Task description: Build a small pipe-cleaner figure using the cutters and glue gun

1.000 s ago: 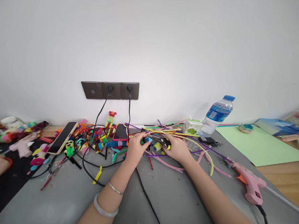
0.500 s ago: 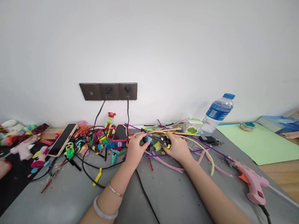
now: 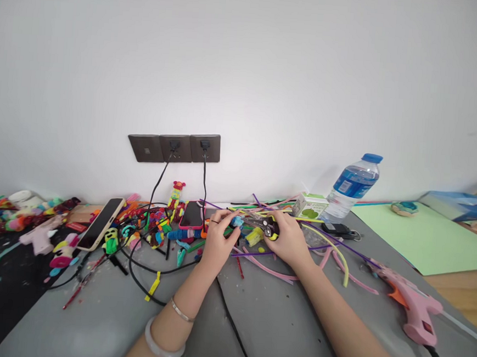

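Observation:
My left hand [image 3: 218,237] pinches a small blue fuzzy piece [image 3: 237,221] at its fingertips, just above the grey table [image 3: 276,324]. My right hand [image 3: 286,238] grips a pair of pliers [image 3: 264,224] with black and yellow handles, whose jaws point left at the blue piece. Both hands hover over a scatter of pipe cleaners [image 3: 272,269] in pink, purple and yellow. A small yellow piece [image 3: 254,236] lies just beneath the pliers.
A pink glue gun [image 3: 412,307] lies at right with its cable. A water bottle [image 3: 353,186], a green carton [image 3: 309,204] and keys [image 3: 339,229] stand behind. Two phones [image 3: 101,223] [image 3: 192,214] charge from wall sockets [image 3: 175,147]. Colourful craft bits [image 3: 152,227] crowd the left.
Another person's hand at the left edge has left the view. My hands have lifted slightly with the pliers and blue piece; the camera has shifted a little.

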`<state>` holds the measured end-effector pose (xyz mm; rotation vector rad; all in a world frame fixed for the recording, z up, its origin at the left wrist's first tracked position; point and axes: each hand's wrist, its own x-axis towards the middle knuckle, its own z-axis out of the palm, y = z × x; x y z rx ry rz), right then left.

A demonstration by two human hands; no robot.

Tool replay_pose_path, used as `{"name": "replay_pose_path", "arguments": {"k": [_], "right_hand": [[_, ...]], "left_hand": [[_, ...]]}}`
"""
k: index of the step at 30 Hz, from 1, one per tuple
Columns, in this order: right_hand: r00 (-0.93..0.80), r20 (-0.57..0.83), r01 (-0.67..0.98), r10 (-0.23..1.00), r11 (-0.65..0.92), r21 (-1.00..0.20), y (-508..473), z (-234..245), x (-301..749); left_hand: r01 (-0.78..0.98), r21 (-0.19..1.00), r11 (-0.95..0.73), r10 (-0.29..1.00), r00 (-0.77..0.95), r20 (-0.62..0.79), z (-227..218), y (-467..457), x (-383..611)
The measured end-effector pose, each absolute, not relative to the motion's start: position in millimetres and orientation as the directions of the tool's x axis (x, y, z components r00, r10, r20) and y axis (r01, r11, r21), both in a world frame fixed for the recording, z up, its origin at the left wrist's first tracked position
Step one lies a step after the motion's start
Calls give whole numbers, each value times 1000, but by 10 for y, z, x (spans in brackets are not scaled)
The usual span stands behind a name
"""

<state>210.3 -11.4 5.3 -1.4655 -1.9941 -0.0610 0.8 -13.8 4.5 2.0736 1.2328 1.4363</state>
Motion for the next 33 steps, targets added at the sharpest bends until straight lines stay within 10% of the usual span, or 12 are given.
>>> {"name": "replay_pose_path", "arguments": {"k": [33], "right_hand": [[-188, 545, 880, 817, 387, -277, -47, -3, 2079]], "left_hand": [[421, 762, -492, 871, 236, 432, -31, -81, 29]]}}
